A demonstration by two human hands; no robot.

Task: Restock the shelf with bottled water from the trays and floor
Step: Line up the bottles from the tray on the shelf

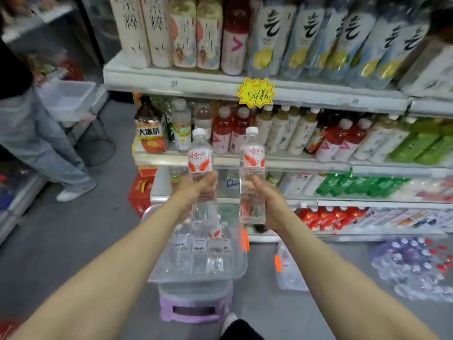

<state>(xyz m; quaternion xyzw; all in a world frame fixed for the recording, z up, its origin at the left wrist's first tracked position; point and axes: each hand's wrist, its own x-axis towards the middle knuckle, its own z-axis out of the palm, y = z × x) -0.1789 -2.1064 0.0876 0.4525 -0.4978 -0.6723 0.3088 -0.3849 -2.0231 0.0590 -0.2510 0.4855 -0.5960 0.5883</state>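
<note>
My left hand (196, 187) grips a clear water bottle (200, 158) with a red-and-white label and white cap, held upright. My right hand (269, 200) grips a second identical water bottle (252, 173), also upright. Both bottles are raised in front of the shelf (245, 163), level with its middle tiers. Below my hands a clear plastic tray (235, 271) holds several more water bottles (198, 251) and rests on a purple stool (196, 305).
The shelf tiers are packed with tea and juice bottles; a yellow price tag (256, 91) hangs from the upper tier. Shrink-wrapped water packs (416, 266) lie on the floor at right. A person in jeans (41, 143) stands at left beside a wire stand holding a clear bin (71, 99).
</note>
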